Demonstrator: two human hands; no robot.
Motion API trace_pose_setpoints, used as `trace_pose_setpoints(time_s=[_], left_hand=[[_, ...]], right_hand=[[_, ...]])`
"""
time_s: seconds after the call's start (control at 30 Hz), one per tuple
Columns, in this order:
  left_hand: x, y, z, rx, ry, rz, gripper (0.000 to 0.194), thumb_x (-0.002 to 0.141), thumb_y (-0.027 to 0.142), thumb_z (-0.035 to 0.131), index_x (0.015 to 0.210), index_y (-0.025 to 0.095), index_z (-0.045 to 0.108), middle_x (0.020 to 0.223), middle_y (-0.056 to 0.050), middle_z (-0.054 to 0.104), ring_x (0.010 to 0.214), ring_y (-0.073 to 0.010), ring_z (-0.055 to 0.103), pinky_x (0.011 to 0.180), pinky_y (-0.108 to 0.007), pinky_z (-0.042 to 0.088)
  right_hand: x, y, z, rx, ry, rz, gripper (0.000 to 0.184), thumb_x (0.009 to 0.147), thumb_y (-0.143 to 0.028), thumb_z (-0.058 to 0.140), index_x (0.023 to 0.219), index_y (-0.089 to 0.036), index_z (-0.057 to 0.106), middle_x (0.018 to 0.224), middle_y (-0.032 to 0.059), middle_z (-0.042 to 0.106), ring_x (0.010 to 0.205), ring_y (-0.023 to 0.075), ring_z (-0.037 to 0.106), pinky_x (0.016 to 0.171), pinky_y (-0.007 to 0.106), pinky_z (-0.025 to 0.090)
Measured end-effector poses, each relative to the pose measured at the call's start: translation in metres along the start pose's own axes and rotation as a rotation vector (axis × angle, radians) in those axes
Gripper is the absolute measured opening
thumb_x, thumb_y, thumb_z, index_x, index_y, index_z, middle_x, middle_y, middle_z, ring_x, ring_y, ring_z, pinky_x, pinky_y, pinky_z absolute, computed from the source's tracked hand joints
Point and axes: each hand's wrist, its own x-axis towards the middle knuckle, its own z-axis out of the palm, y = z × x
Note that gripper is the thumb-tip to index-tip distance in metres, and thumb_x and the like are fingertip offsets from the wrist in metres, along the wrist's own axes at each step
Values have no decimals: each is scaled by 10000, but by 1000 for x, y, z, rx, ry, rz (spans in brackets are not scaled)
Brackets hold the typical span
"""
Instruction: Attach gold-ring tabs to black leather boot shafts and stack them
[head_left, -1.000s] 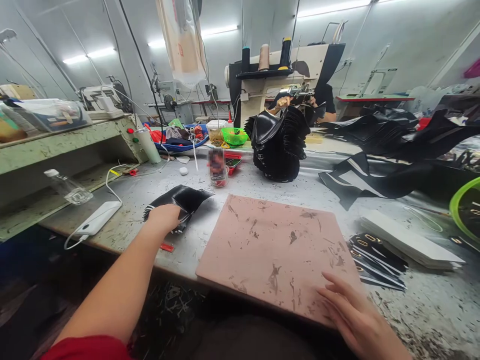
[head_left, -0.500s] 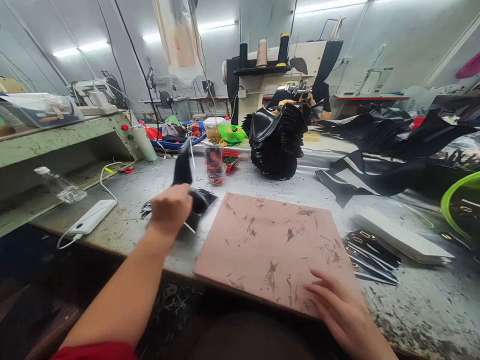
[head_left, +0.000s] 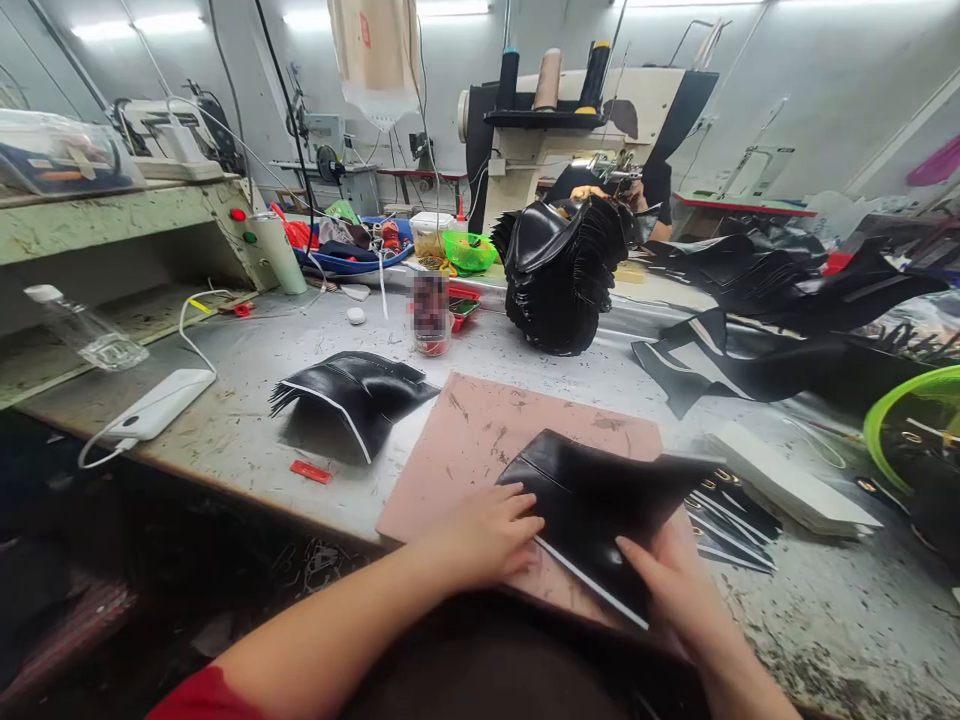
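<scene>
A black leather piece [head_left: 592, 500] with a white lower edge rests over the pink board [head_left: 427, 450], its right side lifted. My right hand [head_left: 679, 575] grips that right side, thumb on top and the other fingers mostly hidden behind it. At its left edge lies my left hand [head_left: 487, 530], fingers slightly spread and touching the leather. To the left, a small stack of similar black leather pieces [head_left: 352, 385] arches on the table, white edges showing. Beside the board's right side are black strips with metal eyelets [head_left: 731, 525].
A white power bank [head_left: 161, 405] and a clear bottle [head_left: 101, 335] stand left. A jar [head_left: 431, 325] and a big black leather bundle [head_left: 559, 275] are behind the board. White stacked sheets [head_left: 795, 480] and a green-rimmed basket [head_left: 877, 430] are right. Another person's hand [head_left: 589, 192] shows behind the bundle.
My left hand has moved from the stack on the left to the board, bringing one leather piece across. My right hand, earlier empty on the board, now holds that piece's right side.
</scene>
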Motion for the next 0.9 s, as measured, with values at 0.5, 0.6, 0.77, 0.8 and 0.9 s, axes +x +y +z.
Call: trace_pose_setpoints(time_s=[0.5, 0.6, 0.77, 0.8, 0.9], left_hand=[[-5, -8, 3, -223, 176, -529, 301, 781, 99, 432, 1036, 113, 590, 1078, -140, 622, 1088, -254, 523, 957, -407, 401], [-2, -12, -2, -472, 224, -667, 284, 730, 81, 512, 987, 154, 607, 1021, -103, 638, 1008, -243, 554, 934, -408, 405], [8, -18, -2, -1210, 265, -1047, 189, 625, 25, 607, 762, 152, 577, 644, 10, 594, 607, -123, 584, 648, -275, 493], [9, -17, -2, -1275, 236, -1070, 181, 611, 25, 623, 735, 142, 561, 578, 26, 568, 537, -109, 567, 583, -257, 487], [7, -8, -2, -1428, 185, -1088, 199, 584, 59, 680, 704, 129, 538, 505, 41, 551, 467, -85, 550, 522, -222, 470]], right_hand=[[-23, -24, 69, -890, -289, -869, 565, 850, -377, 452, 1332, -104, 340, 1345, 168, 398, 1239, 294, 364, 965, 461, 374], [-21, -22, 65, -918, -301, -877, 540, 860, -377, 434, 1317, -98, 369, 1354, 165, 386, 1242, 291, 361, 960, 465, 378], [-19, -35, 56, -801, -300, -857, 356, 875, -275, 404, 1191, -144, 501, 1255, 130, 510, 1158, 270, 459, 908, 463, 423], [-19, -40, 55, -751, -278, -837, 301, 873, -248, 407, 1126, -152, 540, 1196, 125, 555, 1098, 258, 505, 879, 450, 444], [-18, -55, 55, -570, -212, -778, 179, 863, -185, 426, 915, -173, 597, 950, 99, 636, 864, 201, 584, 737, 369, 496]])
